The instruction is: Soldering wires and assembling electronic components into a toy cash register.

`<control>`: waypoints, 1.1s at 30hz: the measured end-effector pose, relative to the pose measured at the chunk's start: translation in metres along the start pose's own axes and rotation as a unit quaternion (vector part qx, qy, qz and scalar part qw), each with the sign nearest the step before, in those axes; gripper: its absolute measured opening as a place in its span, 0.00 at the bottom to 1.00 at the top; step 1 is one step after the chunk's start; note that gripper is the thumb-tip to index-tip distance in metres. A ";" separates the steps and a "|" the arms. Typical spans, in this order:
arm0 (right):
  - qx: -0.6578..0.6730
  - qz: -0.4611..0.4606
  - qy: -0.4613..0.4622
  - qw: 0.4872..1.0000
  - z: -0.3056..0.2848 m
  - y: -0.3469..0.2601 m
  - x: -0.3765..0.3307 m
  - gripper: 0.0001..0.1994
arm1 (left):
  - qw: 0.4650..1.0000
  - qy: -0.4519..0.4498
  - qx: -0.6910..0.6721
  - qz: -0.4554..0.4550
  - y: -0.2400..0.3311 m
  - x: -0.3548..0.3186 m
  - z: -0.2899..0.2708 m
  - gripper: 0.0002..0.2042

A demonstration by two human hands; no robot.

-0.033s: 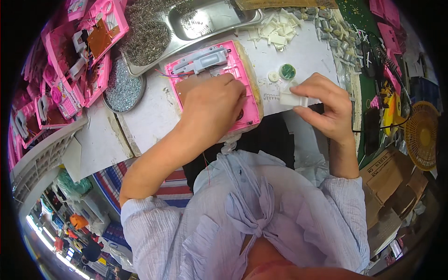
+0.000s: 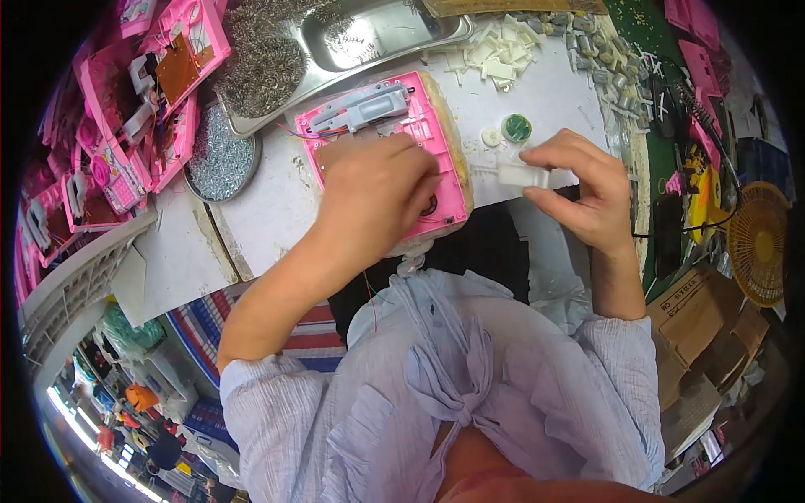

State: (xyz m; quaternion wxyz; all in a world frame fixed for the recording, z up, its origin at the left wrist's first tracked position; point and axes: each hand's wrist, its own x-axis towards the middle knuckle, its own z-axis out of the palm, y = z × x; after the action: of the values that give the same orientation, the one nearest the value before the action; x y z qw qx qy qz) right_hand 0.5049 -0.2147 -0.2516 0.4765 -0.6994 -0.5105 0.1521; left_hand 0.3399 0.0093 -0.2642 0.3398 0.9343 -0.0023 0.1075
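Workbench: white table top (image 2: 277, 210) across the upper half of the frame, crowded with parts.
Pink housing: flat pink plastic shell (image 2: 428, 126) lies at upper centre, open side up, with a grey moulded piece (image 2: 365, 107) and thin coloured wires along its top edge.
Left hand: left hand (image 2: 373, 189) rests palm down on the pink shell, fingers curled against its inner face; whether it grips anything beneath cannot be told.
Right hand: right hand (image 2: 583, 189), right of centre, pinches a small white plastic block (image 2: 521, 174) between thumb and fingertips, just beside the shell's right edge.
Small parts: a green round piece (image 2: 516, 128) and a white disc (image 2: 491, 136) lie above the white block.
Upper left: metal tray (image 2: 394, 29) and a round dish of screws (image 2: 222, 155); stacked pink shells (image 2: 142, 101) further left.
Top edge: heap of white plastic pieces (image 2: 495, 50).
Right rim: yellow fan (image 2: 759, 243) and cardboard boxes (image 2: 692, 306).
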 end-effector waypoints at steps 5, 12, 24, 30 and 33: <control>-0.067 -0.122 -0.023 0.990 0.034 0.015 0.026 0.15 | 0.978 0.172 -0.088 -0.084 -0.018 -0.043 0.000 0.06; -0.177 -0.175 -0.080 0.965 0.046 0.005 0.052 0.09 | 0.959 0.231 -0.099 -0.131 -0.016 -0.048 0.016 0.06; -0.165 -0.209 -0.141 0.954 0.052 0.001 0.063 0.15 | 0.963 0.231 -0.092 -0.100 -0.021 -0.047 0.020 0.07; 0.004 -0.190 -0.099 0.977 0.057 0.042 0.052 0.14 | 0.965 0.232 -0.087 -0.088 -0.023 -0.045 0.021 0.07; 0.021 -0.187 -0.089 0.978 0.058 0.049 0.051 0.14 | 0.964 0.230 -0.098 -0.094 -0.021 -0.045 0.020 0.07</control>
State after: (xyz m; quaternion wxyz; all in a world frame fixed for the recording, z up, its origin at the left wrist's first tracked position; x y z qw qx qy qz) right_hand 0.5143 -0.1423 -0.3064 0.4633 -0.5656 -0.6693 0.1327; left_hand 0.3014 0.0102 -0.3015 0.4297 0.8427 0.1526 0.2862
